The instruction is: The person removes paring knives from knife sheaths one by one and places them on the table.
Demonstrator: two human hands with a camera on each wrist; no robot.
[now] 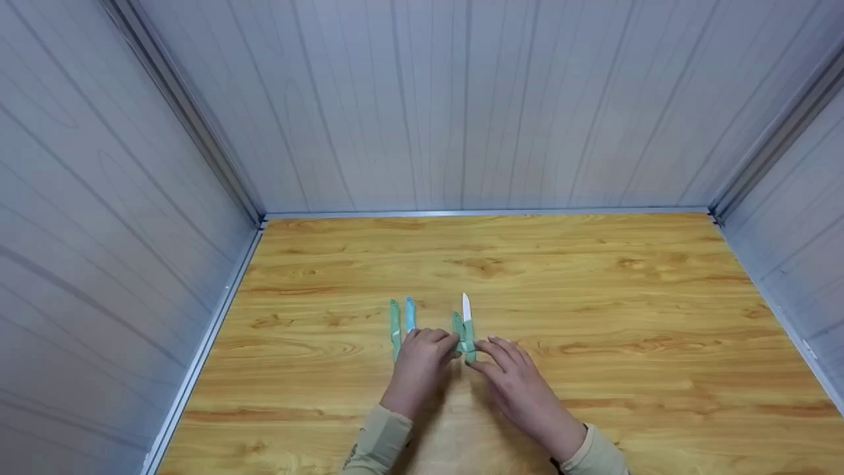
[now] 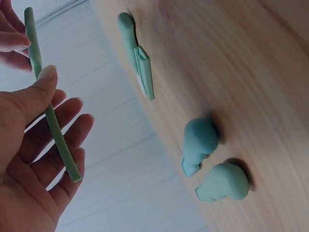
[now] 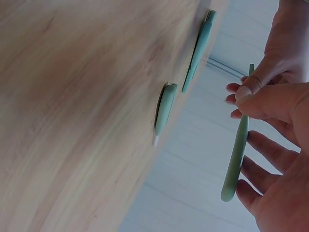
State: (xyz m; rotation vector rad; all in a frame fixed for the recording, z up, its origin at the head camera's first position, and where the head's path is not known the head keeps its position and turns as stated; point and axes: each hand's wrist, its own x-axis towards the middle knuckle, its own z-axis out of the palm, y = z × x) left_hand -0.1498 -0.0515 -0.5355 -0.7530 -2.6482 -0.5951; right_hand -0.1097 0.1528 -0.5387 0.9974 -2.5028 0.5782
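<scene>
My left hand (image 1: 422, 363) and right hand (image 1: 517, 382) hold a slim green knife (image 2: 60, 137) between them. It is seen edge-on in the wrist views, its blade hidden. The left thumb and fingers pinch it near the middle. The right hand's fingers hold the other part, where a wider rounded end (image 3: 231, 176) shows. Beyond the fingertips lies a knife with a white blade (image 1: 466, 307) and green handle. A short green piece (image 1: 457, 322) is beside it. To the left lie a green knife (image 1: 395, 316) and a blue one (image 1: 410, 313), partly covered by the left hand.
The wood-grain table (image 1: 593, 303) stretches on both sides of the hands. Pale panel walls (image 1: 422, 105) close it in at the back, left and right, with a metal strip (image 1: 488, 213) along the back edge.
</scene>
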